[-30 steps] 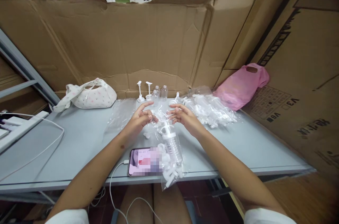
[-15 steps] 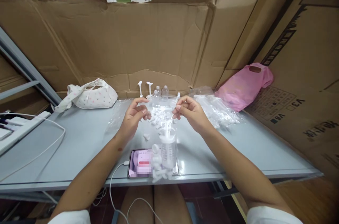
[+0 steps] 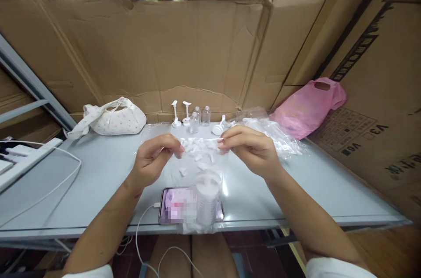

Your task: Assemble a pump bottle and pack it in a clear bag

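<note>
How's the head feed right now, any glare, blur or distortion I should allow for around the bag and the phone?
Head view: even, soft light with faint shadows; a glare patch on the table beside the phone, whose screen is pixelated out; the clear bag pinched between left hand and right hand is see-through with soft, slightly blurred contents; wide-angle bending bows the cardboard wall and table edges.

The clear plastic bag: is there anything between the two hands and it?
Nothing visible. The left hand and the right hand both pinch the top edge of the clear plastic bag, which hangs above the phone with a small bottle inside.
</note>
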Demonstrator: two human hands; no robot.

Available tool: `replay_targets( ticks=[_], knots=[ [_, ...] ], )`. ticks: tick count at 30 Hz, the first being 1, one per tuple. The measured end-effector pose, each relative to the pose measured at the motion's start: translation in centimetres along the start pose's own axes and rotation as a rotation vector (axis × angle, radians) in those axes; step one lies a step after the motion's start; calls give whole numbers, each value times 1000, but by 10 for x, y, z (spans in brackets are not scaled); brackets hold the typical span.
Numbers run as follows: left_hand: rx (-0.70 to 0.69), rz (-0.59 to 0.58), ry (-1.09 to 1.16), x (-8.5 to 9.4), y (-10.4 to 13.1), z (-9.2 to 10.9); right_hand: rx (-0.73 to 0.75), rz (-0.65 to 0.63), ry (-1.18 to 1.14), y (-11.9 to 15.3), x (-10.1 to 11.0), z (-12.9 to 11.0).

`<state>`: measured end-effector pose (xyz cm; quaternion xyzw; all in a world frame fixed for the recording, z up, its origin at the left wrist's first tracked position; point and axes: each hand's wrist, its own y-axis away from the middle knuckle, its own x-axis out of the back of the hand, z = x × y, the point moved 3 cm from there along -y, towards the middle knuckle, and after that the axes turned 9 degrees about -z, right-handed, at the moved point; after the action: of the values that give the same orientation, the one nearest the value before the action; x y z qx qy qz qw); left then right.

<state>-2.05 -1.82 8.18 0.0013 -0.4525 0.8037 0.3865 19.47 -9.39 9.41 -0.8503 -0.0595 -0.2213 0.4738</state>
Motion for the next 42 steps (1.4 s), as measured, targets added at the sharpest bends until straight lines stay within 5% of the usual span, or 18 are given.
replay_targets(
  ticks=[7, 19, 28, 37, 42],
  knots=[
    [-50, -97, -171, 6, -2, 3, -31, -7, 2, 3, -2, 9],
    [-29, -82, -335, 1, -4, 6, -98, 15, 11, 6, -4, 13],
    [286, 95, -259, -1, -2, -5, -174, 116, -9, 11, -14, 21],
    [528, -108, -107, -6, -6, -10, -197, 94, -4, 16, -25, 29],
    [550, -43, -98, -16, -7, -11, -252, 99, -76, 18, -31, 32]
  ],
)
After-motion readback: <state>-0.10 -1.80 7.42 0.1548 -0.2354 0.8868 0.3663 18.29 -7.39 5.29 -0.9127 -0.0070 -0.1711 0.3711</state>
